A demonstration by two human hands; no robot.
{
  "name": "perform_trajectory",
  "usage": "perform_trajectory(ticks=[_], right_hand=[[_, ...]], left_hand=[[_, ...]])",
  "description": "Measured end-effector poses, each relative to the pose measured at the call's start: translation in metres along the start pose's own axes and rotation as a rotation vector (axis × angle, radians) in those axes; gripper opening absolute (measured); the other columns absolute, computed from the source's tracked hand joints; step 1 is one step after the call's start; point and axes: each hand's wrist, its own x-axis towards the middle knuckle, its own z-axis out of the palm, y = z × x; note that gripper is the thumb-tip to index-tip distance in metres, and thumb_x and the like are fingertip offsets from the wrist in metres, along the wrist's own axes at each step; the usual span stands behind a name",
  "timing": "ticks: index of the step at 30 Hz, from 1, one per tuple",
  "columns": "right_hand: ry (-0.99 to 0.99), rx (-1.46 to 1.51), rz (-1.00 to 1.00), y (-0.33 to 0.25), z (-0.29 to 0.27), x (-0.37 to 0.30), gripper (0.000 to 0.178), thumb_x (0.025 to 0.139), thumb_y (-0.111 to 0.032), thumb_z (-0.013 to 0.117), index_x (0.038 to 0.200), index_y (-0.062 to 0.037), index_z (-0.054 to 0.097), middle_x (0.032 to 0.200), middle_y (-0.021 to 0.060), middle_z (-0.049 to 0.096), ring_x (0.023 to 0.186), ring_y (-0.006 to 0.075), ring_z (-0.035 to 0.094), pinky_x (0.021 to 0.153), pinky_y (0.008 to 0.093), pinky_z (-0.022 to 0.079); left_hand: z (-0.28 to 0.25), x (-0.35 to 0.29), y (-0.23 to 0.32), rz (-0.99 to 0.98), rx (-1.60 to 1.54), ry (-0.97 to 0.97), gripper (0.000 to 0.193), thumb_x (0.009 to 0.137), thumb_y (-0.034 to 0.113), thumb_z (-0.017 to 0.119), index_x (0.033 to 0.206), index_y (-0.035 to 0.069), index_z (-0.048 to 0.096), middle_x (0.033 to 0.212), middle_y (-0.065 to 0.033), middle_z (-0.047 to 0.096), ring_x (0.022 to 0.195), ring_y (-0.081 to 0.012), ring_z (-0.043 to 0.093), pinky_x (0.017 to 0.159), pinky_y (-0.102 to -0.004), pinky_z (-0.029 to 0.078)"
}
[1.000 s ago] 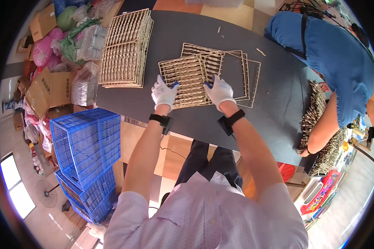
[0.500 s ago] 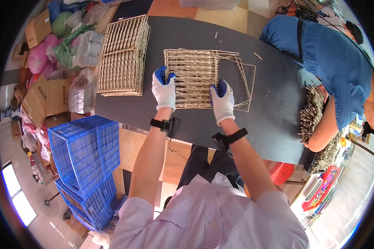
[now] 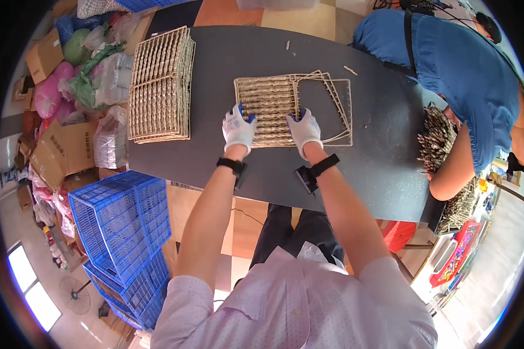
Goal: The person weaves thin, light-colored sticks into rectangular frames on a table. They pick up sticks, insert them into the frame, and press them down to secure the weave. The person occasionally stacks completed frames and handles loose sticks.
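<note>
A gold-coloured rack (image 3: 268, 107), its left part filled with rows of twisted rods, lies on the dark table in front of me. To the right its open frame (image 3: 333, 99) holds no rods, and the outline of another thin frame (image 3: 351, 113) shows askew beneath it. My left hand (image 3: 239, 129), in a white glove with blue fingertips, closes on the rack's near left edge. Gloved the same way, my right hand (image 3: 304, 129) grips the right side of the filled part. My palms hide the undersides of both grips.
A stack of filled racks (image 3: 160, 87) stands on the table's left (image 3: 212, 75). Blue crates (image 3: 119, 227) are piled at the lower left. A co-worker in blue (image 3: 448, 64) leans over a heap of twisted rods (image 3: 436, 136) at the right. Loose rods (image 3: 350, 70) lie beyond the rack.
Relative to the table, the filled rack and my hands have shifted slightly right. The rack lines up more closely with the frames around it. My head view has also shifted a little.
</note>
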Motion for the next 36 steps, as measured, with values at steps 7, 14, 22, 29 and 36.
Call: perform_trajectory(ticks=[7,14,22,29,36], right_hand=[[-0.055,-0.585,-0.412,0.009,-0.03,0.025,0.043,0.09,-0.026,0.054,0.13,-0.0116,0.046,0.122,0.0158,0.054,0.113,0.0343,0.052,0.094,0.046,0.044],[0.309,-0.546,-0.797,0.009,-0.05,0.006,0.04,0.084,-0.019,0.06,0.123,-0.0128,0.052,0.124,0.0128,0.053,0.117,0.0326,0.048,0.094,0.048,0.041],[-0.228,0.642,0.056,0.173,-0.061,-0.08,0.029,0.09,-0.024,0.062,0.106,0.0002,0.063,0.084,0.011,0.069,0.068,0.027,0.066,0.067,0.0354,0.053],[-0.466,1.297,0.473,0.142,-0.024,-0.092,0.025,0.093,-0.027,0.058,0.102,-0.004,0.057,0.088,0.0075,0.063,0.078,0.0219,0.064,0.072,0.0357,0.057],[-0.055,0.89,0.19,0.164,-0.041,-0.058,0.036,0.093,-0.028,0.058,0.114,0.0004,0.057,0.097,0.0083,0.065,0.085,0.0183,0.059,0.082,0.0305,0.045]], left_hand=[[0.006,-0.119,0.006,-0.064,-0.014,-0.266,0.074,0.078,0.04,0.07,0.131,-0.002,0.039,0.112,-0.0254,0.055,0.105,-0.0407,0.056,0.092,-0.0451,0.045],[0.019,-0.177,0.052,0.108,-0.079,-0.586,0.062,0.08,0.046,0.066,0.123,0.004,0.052,0.106,-0.0178,0.065,0.102,-0.0345,0.061,0.09,-0.0414,0.046],[-0.016,-0.061,0.075,0.494,0.385,-0.064,0.07,0.082,0.05,0.062,0.136,0.009,0.044,0.142,-0.0193,0.04,0.135,-0.0373,0.03,0.11,-0.0511,0.024],[0.02,-0.062,0.069,0.38,0.493,-0.242,0.073,0.083,0.046,0.062,0.139,0.006,0.038,0.131,-0.019,0.048,0.121,-0.0367,0.044,0.104,-0.047,0.032],[0.03,-0.116,0.057,0.092,0.188,-0.162,0.066,0.082,0.043,0.066,0.128,0.0,0.045,0.118,-0.0224,0.055,0.111,-0.0371,0.054,0.094,-0.044,0.045]])
